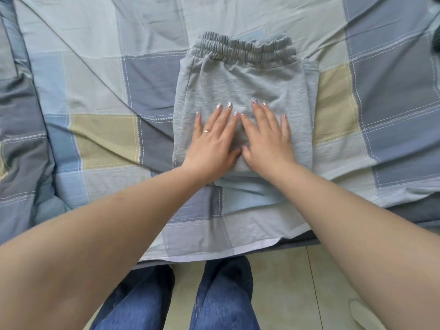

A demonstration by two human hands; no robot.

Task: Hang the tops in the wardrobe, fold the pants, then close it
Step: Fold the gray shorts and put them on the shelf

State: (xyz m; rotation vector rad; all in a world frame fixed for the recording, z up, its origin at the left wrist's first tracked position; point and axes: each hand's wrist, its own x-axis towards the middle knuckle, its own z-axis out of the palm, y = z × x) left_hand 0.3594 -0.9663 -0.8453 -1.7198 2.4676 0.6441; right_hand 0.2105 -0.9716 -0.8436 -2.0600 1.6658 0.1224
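Grey sweatpants lie folded into a compact rectangle on the bed, their elastic waistband at the far end. My left hand presses flat on the near half of the fold, fingers straight and spread. Right beside it my right hand lies flat on the same fabric, and the two index fingers almost touch. Neither hand holds anything. No tops and no wardrobe are in view.
The bed carries a checked cover in blue, grey and beige, wrinkled, with a bunched duvet at the left. Its near edge hangs over a pale tiled floor, where legs in blue jeans stand.
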